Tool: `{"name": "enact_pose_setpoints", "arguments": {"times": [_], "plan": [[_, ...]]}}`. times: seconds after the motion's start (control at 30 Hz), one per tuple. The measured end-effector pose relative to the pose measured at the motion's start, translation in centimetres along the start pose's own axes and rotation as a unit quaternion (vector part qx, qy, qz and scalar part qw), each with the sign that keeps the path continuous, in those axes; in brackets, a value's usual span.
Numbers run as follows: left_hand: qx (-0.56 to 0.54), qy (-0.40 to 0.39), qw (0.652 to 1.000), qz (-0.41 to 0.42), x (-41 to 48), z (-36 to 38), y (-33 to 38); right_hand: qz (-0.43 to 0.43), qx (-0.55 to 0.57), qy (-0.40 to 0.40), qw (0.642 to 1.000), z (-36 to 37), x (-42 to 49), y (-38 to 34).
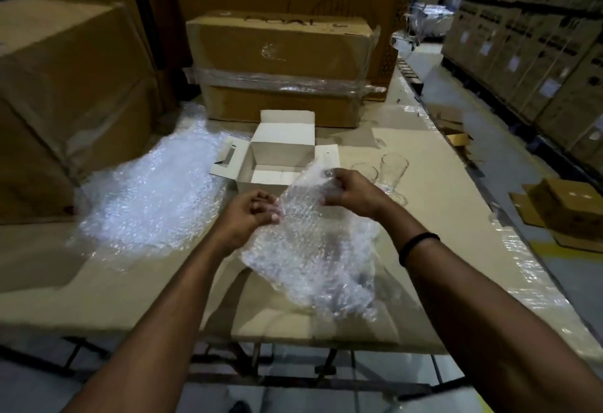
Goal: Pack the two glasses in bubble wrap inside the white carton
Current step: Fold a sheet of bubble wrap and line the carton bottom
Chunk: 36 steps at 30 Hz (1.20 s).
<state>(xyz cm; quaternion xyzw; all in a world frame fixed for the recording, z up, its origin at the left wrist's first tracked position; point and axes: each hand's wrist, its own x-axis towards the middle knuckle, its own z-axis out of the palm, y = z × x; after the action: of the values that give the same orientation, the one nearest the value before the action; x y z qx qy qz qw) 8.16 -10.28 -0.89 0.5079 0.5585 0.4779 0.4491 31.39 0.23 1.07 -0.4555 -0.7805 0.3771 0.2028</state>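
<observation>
A sheet of bubble wrap [313, 249] hangs over the cardboard-covered table [434, 216], held up at its top edge. My left hand [251, 213] pinches its left corner and my right hand [350, 190] grips its upper right corner. Just beyond my hands stands the small white carton [277, 148], its flaps open and its inside bare. Two clear glasses stand upright on the table to the right of the carton: the nearer glass [367, 172] is partly hidden behind my right hand, the farther glass [394, 167] stands beside it.
A large heap of bubble wrap [153, 193] lies left of the carton. Big brown boxes [280, 63] stand behind it and another big box [65, 102] at the left. The table's right edge drops to an aisle with a small open box [567, 210] on the floor.
</observation>
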Motion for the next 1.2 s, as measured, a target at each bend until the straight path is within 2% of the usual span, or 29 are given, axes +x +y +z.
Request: {"name": "enact_pose_setpoints", "arguments": {"times": [0.1,0.2,0.27,0.43,0.53,0.77,0.93,1.1,1.2], "plan": [[-0.048,0.059,0.997,-0.005,0.7,-3.3,1.0,0.009,0.052,0.036,0.998,1.0,1.7,-1.0],[-0.130,0.020,0.986,-0.105,1.2,-6.5,-0.7,0.053,0.209,0.085,0.973,2.4,3.3,-1.3],[-0.143,0.012,0.977,-0.156,1.6,-7.9,-2.1,0.087,0.251,0.128,0.956,3.2,4.1,-1.2],[-0.130,0.120,0.978,-0.110,5.5,-9.3,-2.1,0.158,0.305,0.182,0.921,4.9,5.5,-1.5],[-0.130,0.106,0.984,-0.061,7.7,-10.2,-1.0,0.165,0.338,0.217,0.901,4.7,5.8,-2.2],[-0.074,0.049,0.996,0.013,11.8,-10.9,0.1,0.114,0.246,0.259,0.927,3.6,6.8,-3.4],[0.054,0.052,0.996,0.051,14.6,-11.1,-0.1,0.132,0.160,0.215,0.954,2.1,9.3,-3.9],[0.167,0.060,0.983,0.051,16.6,-10.8,0.0,0.147,-0.022,0.134,0.980,0.8,12.1,-3.6],[0.255,0.046,0.963,0.079,17.7,-10.3,-0.2,0.115,-0.177,0.102,0.972,0.6,14.0,-3.0]]}}
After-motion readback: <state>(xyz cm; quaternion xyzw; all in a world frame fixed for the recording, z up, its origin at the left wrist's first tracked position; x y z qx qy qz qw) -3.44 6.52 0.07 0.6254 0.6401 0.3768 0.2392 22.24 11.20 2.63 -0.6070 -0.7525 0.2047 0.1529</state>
